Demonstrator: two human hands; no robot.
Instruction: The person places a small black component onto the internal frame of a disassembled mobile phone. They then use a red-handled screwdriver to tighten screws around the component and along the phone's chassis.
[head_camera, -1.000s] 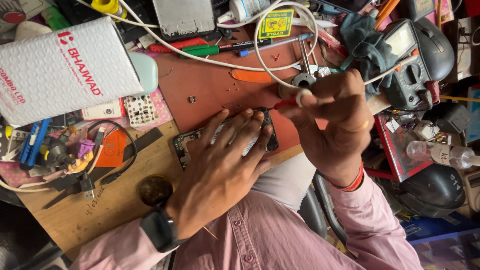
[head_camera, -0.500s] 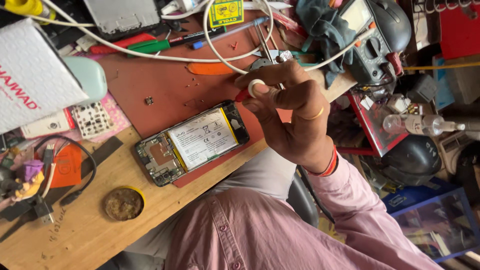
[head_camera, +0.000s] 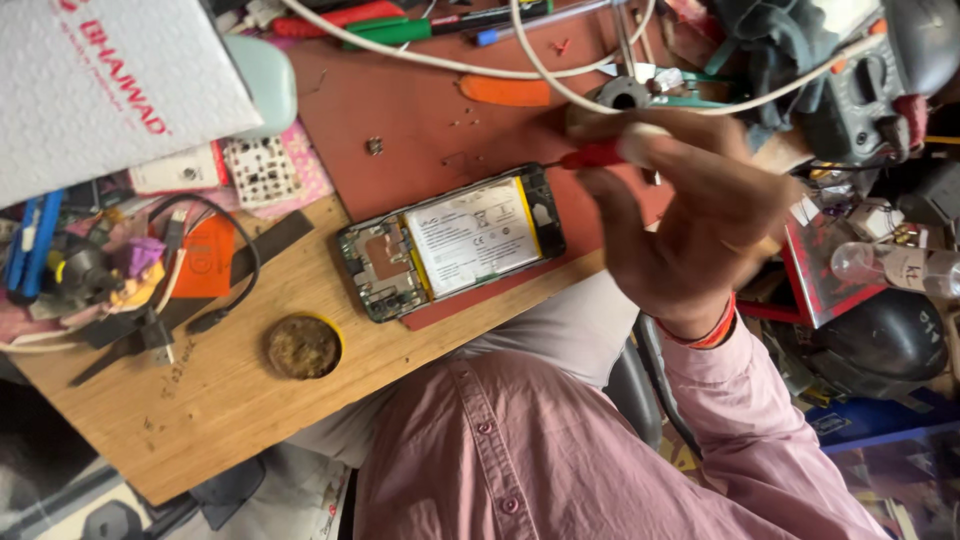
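Gripping: a red-handled screwdriver (head_camera: 592, 154) is being pinched between the thumb and curled fingers of the right hand (head_camera: 690, 215), the hand being closed about the handle.
Screwdriver tip: it is being pointed left, just beside the right end of the opened phone (head_camera: 452, 241); whether it is touching the phone cannot be told.
Left hand: it is not being shown in this view.
Phone position: the opened phone is being displayed back-up, its cover off, lying slantwise on the near edge of the reddish-brown work mat (head_camera: 420, 110), in the middle of the scene.
Phone interior: a white-labelled battery is being shown in the right part, a green circuit board with a copper patch in the left part.
Bench: the wooden bench top (head_camera: 230, 400) is being occupied left of and nearer than the mat.
Round tin: a small round tin (head_camera: 304, 346) with brownish contents is being kept on the wood, near and left of the phone.
White pouch: a white padded pouch (head_camera: 110, 85) is being kept at the far left.
Cable: a white cable (head_camera: 560, 85) is being looped across the far side of the mat.
Meter: a grey multimeter (head_camera: 880, 80) is being kept at the far right.
Sleeve: a pink shirt sleeve (head_camera: 780, 440) is being worn on the right arm, with a red thread at the wrist.
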